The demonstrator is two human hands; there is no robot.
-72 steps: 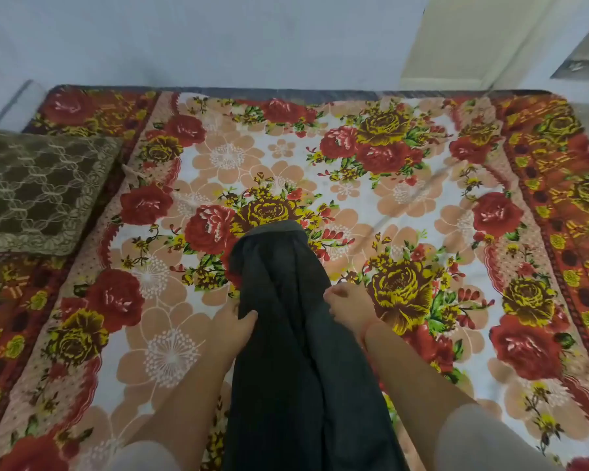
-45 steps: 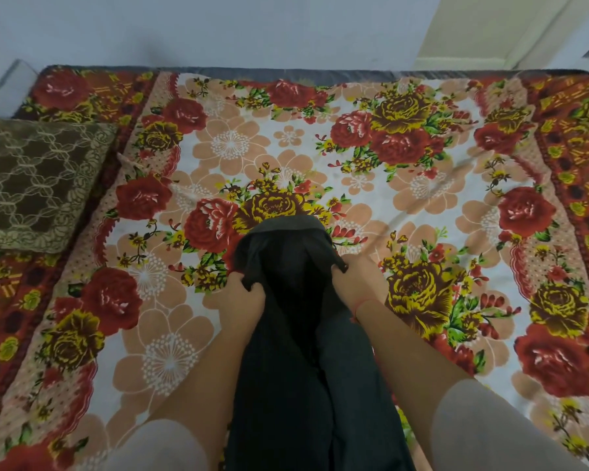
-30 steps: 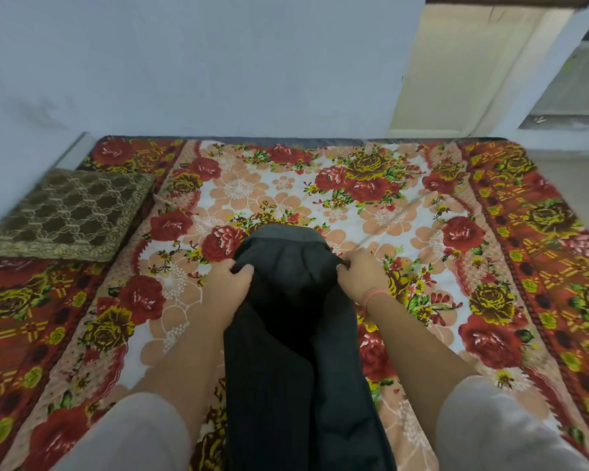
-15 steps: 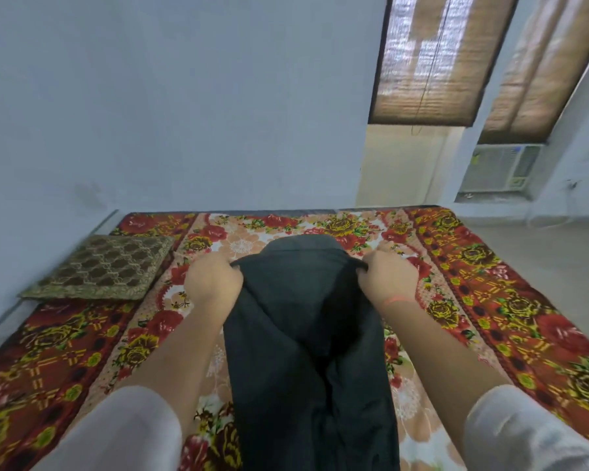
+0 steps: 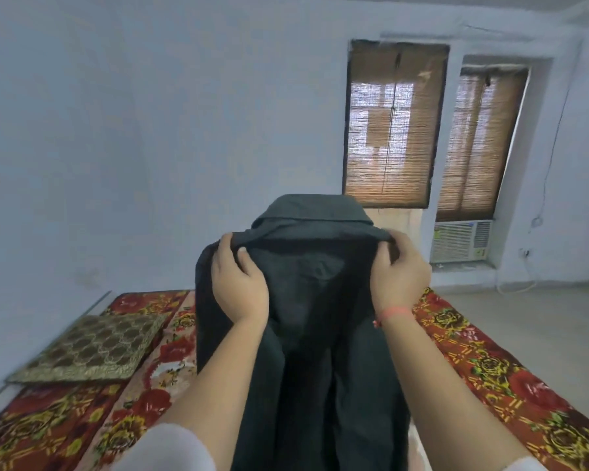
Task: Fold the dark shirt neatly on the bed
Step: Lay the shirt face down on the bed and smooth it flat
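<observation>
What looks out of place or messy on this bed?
Little stands out. The dark shirt is lifted off the floral bedspread, pinched near its collar by the left hand and right hand, not yet folded. The brown patterned cushion lies flat at the bed's left edge.

Shirt (image 5: pixel 306 300) held up over bed (image 5: pixel 473 362) between both hands; cushion (image 5: pixel 89 348) on bed at left; windows (image 5: pixel 391 124) behind right.

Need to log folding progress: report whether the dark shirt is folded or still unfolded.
Not folded: the dark shirt hangs lifted above the bed, gripped near its collar by left hand and right hand.
</observation>
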